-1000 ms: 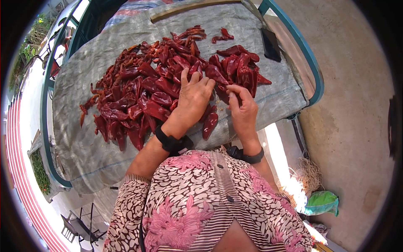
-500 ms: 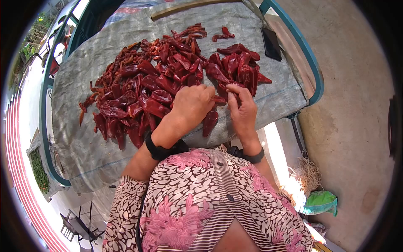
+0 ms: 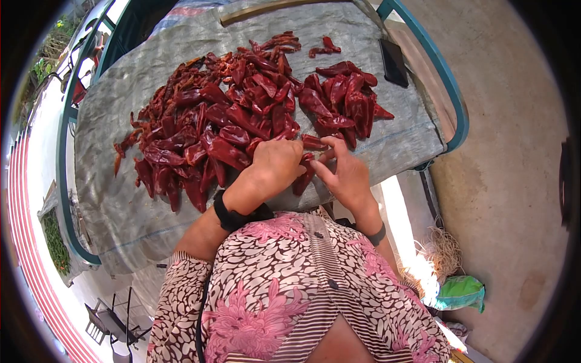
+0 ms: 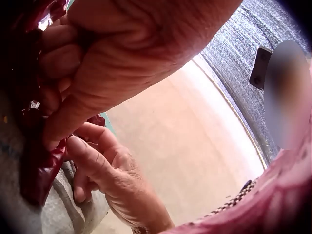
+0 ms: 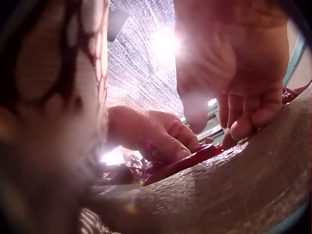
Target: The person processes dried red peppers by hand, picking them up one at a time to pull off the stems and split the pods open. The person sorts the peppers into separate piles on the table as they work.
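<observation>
Dried red peppers lie in a large heap (image 3: pixel 206 127) at the left and centre of the sheet, with a smaller heap (image 3: pixel 351 100) to its right. My left hand (image 3: pixel 273 166) is at the large heap's front edge, its thumb and curled fingers holding a glossy dark red pepper (image 4: pixel 41 178). Beside it is my right hand (image 3: pixel 350 176), thumb and index finger apart, fingertips close to that pepper's upper end. Another pepper (image 3: pixel 313 143) lies just past the right index finger. From above, the left hand's back hides most of its grip.
A grey woven sheet (image 3: pixel 115 206) covers the surface, bounded by a teal metal rail (image 3: pixel 439 72). A black phone (image 3: pixel 394 63) lies toward the right edge. A wooden strip (image 3: pixel 272 12) crosses the back. Small pepper scraps (image 3: pixel 325 48) sit behind the smaller heap.
My left hand has drawn back from the heap toward my body. My right hand has left the smaller heap's front, where a pepper now shows, and moved down and left toward my left hand.
</observation>
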Available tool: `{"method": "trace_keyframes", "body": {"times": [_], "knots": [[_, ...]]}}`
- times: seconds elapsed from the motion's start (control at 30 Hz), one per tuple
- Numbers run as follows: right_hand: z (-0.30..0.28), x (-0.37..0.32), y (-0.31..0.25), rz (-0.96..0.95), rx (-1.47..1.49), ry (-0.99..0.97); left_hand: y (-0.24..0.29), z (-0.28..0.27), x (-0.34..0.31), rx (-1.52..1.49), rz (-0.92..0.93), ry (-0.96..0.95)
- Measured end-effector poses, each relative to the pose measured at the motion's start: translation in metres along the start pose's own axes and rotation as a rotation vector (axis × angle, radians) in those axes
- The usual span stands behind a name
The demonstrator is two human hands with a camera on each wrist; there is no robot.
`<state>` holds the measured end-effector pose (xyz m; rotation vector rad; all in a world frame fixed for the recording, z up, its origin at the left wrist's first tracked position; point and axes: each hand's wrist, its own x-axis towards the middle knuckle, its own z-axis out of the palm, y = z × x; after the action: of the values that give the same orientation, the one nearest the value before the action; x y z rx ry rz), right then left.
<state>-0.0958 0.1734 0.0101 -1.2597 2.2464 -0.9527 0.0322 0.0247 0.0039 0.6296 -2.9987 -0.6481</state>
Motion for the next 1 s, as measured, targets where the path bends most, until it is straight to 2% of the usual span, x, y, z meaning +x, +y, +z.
{"method": "trace_keyframes", "body": {"times": [0.03,0.23,0.33,0.57,0.67,0.7,0.77,0.87,0.9,0.93,1.0], "knots": [[0.001,-0.002,0.004,-0.043,-0.049,-0.027,-0.001,-0.002,0.0,-0.025,-0.003,0.0],[0.007,0.0,0.005,-0.092,0.14,-0.065,0.0,-0.002,-0.001,-0.124,-0.007,0.038],[0.011,0.004,0.013,0.006,0.277,-0.021,0.003,-0.013,0.001,-0.109,-0.09,0.011],[0.001,0.008,0.008,-0.17,0.303,0.366,0.007,-0.02,-0.003,-0.144,-0.141,0.077],[0.004,0.013,0.003,-0.179,0.425,0.418,0.008,-0.012,-0.001,-0.479,-0.085,0.264],[0.005,0.014,0.003,-0.2,0.423,0.404,0.007,-0.012,-0.001,-0.509,-0.047,0.303],[0.008,0.017,0.006,-0.24,0.418,0.378,0.006,-0.012,0.001,-0.373,-0.065,0.313],[0.0,0.026,-0.003,-0.32,0.208,0.386,-0.001,-0.005,0.008,-0.215,-0.072,0.289],[-0.004,0.029,-0.012,-0.223,0.24,0.342,0.0,-0.002,0.008,-0.173,-0.072,0.289],[-0.003,0.037,-0.014,-0.307,0.085,0.372,0.001,0.001,0.007,-0.13,-0.071,0.289],[0.001,0.061,-0.014,-0.464,-0.228,0.433,0.003,-0.001,0.005,-0.1,-0.071,0.169]]}}
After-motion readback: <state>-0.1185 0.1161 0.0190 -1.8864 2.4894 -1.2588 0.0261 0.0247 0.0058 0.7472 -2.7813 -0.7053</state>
